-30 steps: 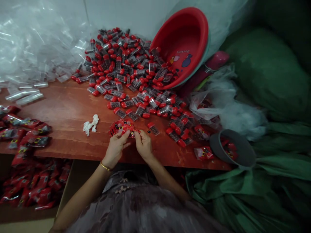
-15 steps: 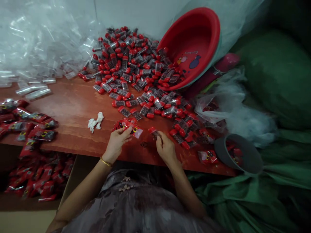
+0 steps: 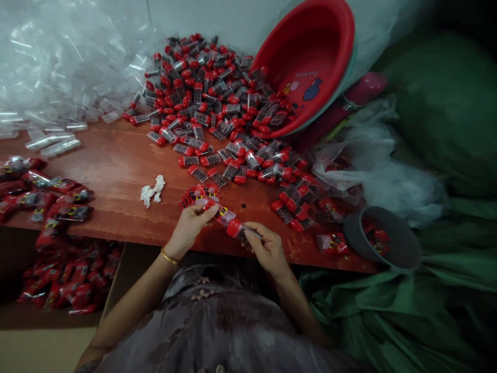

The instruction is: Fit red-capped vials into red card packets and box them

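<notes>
My left hand (image 3: 190, 228) pinches a small red printed plastic bag (image 3: 223, 212) near the table's front edge. Between the thumb and fingers of my right hand (image 3: 267, 247) is a small clear container with a red cap (image 3: 235, 228). Its red end meets the right end of the bag; whether it is inside the mouth I cannot tell. Flat red printed bags (image 3: 194, 195) lie on the table just beyond my left hand. Farther back spreads a large heap of similar red-capped containers (image 3: 198, 114) with dark contents.
A tilted red basin (image 3: 334, 57) stands behind the heap. Filled red packets (image 3: 66, 210) lie at left, with more in a box (image 3: 70, 285) below. Clear plastic sleeves (image 3: 60, 145) pile up back left. A white crumpled scrap (image 3: 152, 191) and a grey bowl (image 3: 359, 246) are on the table.
My left hand has drawn one bag rightward, apart from the others on the table. My right hand has brought the red-capped container down against the bag's end.
</notes>
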{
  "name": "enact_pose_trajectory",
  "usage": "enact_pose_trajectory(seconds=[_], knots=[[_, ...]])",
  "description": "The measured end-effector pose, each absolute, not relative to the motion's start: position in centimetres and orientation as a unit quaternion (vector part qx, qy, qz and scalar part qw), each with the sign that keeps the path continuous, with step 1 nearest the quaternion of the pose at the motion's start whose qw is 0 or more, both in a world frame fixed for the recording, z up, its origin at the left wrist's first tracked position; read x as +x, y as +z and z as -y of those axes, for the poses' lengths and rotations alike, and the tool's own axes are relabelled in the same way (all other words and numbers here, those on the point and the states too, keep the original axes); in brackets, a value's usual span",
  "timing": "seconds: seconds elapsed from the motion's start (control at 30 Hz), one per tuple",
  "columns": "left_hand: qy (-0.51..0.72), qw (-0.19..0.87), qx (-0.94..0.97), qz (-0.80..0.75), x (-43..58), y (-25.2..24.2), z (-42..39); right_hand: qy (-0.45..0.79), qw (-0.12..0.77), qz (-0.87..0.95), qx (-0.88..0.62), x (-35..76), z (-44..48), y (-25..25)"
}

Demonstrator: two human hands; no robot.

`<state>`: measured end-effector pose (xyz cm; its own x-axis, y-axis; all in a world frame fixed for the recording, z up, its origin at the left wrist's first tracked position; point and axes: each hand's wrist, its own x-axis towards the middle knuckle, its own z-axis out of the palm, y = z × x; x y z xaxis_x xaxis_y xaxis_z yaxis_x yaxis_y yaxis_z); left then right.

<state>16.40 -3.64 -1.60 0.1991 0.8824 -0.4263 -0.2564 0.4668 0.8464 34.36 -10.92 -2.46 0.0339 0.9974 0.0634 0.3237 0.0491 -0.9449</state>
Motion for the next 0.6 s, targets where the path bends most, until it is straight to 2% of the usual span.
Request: enact_pose_trajectory(seconds=[0.13,0.3,0.6], knots=[[0.377,0.68,0.434,-0.455,15.6,-1.7,3.5,0.426,0.406,0.572,-0.572,34.1,10.5,-1.6],[0.339,0.631,0.531,-0.454,14.9,-2.2,3.2,0.534,0.388,0.473,-0.584,33.6,10.3,-1.9],[0.418,0.695,0.397,-0.43,16.7,-2.7,4.5,0.53,0.454,0.447,-0.559,31.9,10.2,-4.2]])
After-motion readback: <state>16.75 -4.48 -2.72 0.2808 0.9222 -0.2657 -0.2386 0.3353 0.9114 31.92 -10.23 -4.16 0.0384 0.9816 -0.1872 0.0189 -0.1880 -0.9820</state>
